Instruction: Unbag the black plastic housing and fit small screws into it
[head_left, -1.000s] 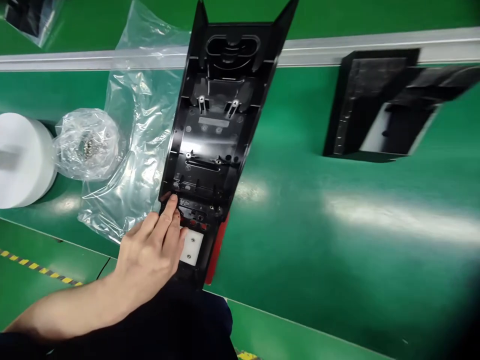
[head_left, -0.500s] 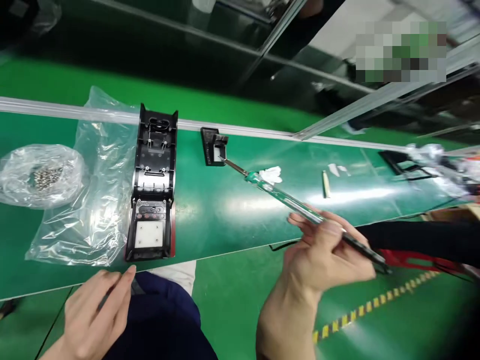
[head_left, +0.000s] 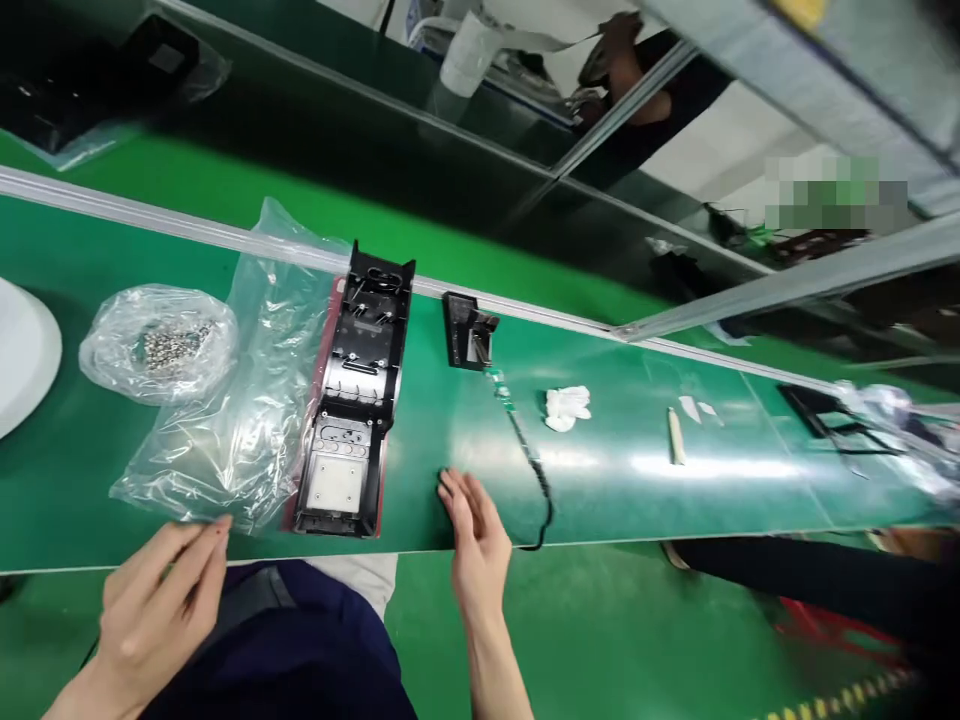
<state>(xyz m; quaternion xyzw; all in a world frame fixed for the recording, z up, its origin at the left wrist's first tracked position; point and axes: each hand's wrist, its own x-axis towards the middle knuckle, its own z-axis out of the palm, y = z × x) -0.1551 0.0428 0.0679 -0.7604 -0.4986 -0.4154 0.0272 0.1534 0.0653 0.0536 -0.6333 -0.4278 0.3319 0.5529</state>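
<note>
- The left hand (head_left: pixel 154 600) hangs below the near edge of the green table (head_left: pixel 615 480), fingers loosely spread, holding nothing; its fingertips are just short of the clear plastic bag (head_left: pixel 225 440).
- The right hand (head_left: pixel 476 540) lies flat on the table edge, fingers together, empty.
- Just right of that hand lies a slim clear-handled screwdriver (head_left: pixel 525 450), its black cable looping over the table edge; a sleeve catching that loop could likely drag it off.
- Left of that hand lies the long black plastic housing (head_left: pixel 352 400), open side up.
- Beyond the left hand sits a clear bag of small metal screws (head_left: pixel 161 345); a tug on the plastic could spill them.
</note>
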